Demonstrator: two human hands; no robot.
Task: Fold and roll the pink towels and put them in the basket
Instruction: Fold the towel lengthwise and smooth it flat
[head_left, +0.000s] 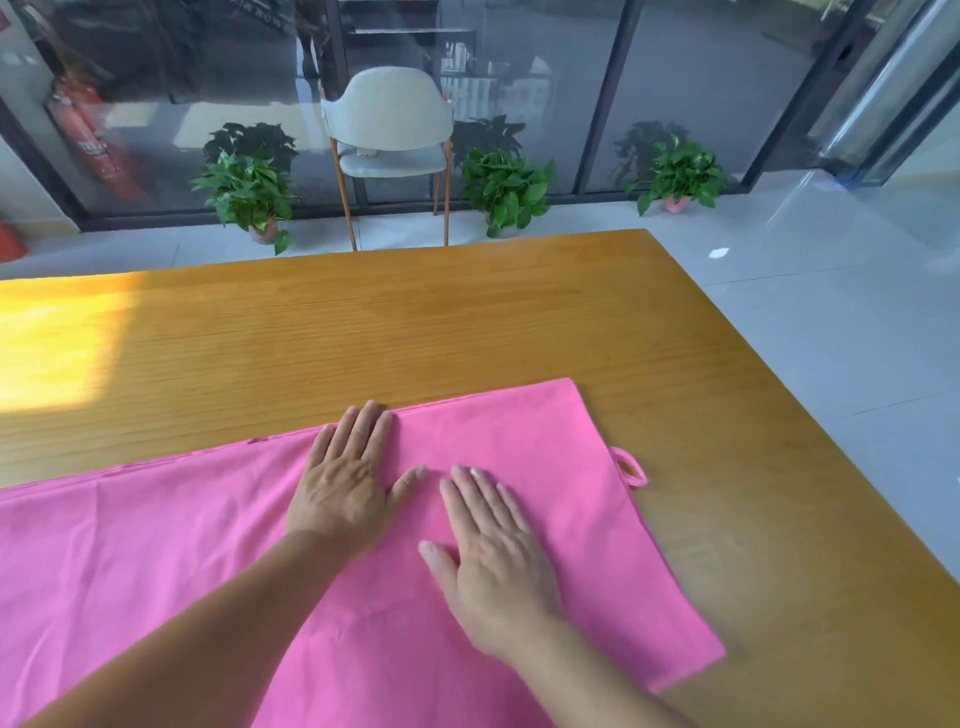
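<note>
A pink towel (156, 561) lies spread flat on the near part of a wooden table (363, 322), running off the left and bottom edges of the view, with a small hanging loop (630, 469) sticking out from its right edge onto the bare wood. Both hands rest palm down on the cloth with fingers straight: the left hand (345, 480) has its fingertips at the towel's far edge, and the right hand (491, 556) lies just beside it, nearer the person. Beyond the table stand a pale chair (389, 135) and three potted plants (249, 189) on a tiled floor before dark glass panels.
</note>
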